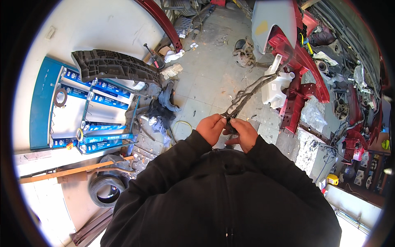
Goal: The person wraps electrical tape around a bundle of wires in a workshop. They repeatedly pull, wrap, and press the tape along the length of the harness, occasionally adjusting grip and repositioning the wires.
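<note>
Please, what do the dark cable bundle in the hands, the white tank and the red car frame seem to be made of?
Dark cable bundle: probably wires in matt tape or plastic sleeving; it bends in uneven strands.
White tank: likely moulded plastic; smooth, with rounded edges and a neck.
Red car frame: probably painted metal; glossy, with cut holes.

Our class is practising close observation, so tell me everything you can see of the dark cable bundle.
The dark cable bundle looks like wrapped wiring, slim and slightly kinked, its strands parting and meeting again. Its near end is held by the left hand and right hand. From there it slants up and right in the picture, toward the white plastic tank and red car frame; its far end cannot be made out.
</note>
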The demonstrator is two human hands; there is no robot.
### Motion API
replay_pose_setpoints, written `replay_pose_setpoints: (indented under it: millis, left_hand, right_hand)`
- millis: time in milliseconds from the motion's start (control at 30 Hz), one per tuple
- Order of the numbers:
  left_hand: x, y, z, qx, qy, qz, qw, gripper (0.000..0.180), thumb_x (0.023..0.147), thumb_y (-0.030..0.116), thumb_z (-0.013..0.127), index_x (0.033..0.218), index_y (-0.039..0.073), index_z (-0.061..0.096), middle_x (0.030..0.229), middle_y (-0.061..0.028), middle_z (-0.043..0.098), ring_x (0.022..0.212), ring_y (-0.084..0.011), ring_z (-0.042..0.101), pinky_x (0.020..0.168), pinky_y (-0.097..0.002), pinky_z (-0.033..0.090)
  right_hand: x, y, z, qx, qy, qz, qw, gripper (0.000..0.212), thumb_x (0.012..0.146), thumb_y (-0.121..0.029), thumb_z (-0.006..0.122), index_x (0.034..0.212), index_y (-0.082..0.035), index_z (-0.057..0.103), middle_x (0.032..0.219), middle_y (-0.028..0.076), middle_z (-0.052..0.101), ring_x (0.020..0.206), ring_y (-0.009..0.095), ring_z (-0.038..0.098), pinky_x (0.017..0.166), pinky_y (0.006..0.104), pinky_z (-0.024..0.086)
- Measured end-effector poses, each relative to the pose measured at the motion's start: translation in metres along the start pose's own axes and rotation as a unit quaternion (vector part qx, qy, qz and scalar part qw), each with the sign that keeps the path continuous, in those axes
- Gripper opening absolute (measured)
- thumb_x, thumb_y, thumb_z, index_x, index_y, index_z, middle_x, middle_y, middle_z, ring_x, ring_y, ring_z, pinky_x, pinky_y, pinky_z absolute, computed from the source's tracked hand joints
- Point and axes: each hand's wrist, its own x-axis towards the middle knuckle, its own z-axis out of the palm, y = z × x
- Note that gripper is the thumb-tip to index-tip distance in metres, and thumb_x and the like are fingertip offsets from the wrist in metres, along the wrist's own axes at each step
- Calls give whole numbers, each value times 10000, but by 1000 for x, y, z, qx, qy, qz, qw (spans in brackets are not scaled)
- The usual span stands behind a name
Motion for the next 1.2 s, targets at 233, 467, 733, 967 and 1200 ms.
replay_pose_setpoints:
  millis: [233,467,733,967,1200]
  left_hand:
    - [-4,3,2,-277,-23,-228,933,274,1115,264,550,955,58,637,703,23,528,568,-91,428,537,-298,384]
    - [-5,13,-3,-411,-149,-250,864,295,1132,351,483,997,101,563,643,32,400,517,-107,330,503,-308,332]
    - [-4,5,-1,-319,-97,-235,913,230,1136,288,528,1163,77,615,658,20,446,532,-122,389,510,-319,373]
    - [-1,-16,14,-107,-9,-1,994,305,1127,183,571,1380,45,672,720,35,553,580,-115,481,556,-308,410]
    - [0,-7,3,169,32,76,982,218,1068,194,624,1169,17,701,760,-160,687,659,-329,653,633,-449,511]
  right_hand:
    - [25,17,-19,-92,-49,-65,992,396,1134,-359,560,1355,-39,631,1222,68,692,1154,176,659,933,399,595]
    - [44,16,-30,-40,-100,-141,984,416,1135,-236,606,1497,-44,533,1261,42,685,1205,167,649,976,390,585]
    - [31,7,-7,155,-102,-76,980,505,1091,-187,651,1558,-64,504,1404,48,660,1270,212,649,1049,389,527]
    - [-10,-36,-18,-329,115,-146,926,443,939,-123,712,1354,-60,571,1248,71,660,1010,185,670,831,391,560]
    - [-16,-33,-5,-424,75,-288,855,322,935,-232,802,1063,32,668,1021,128,568,899,272,614,803,381,527]
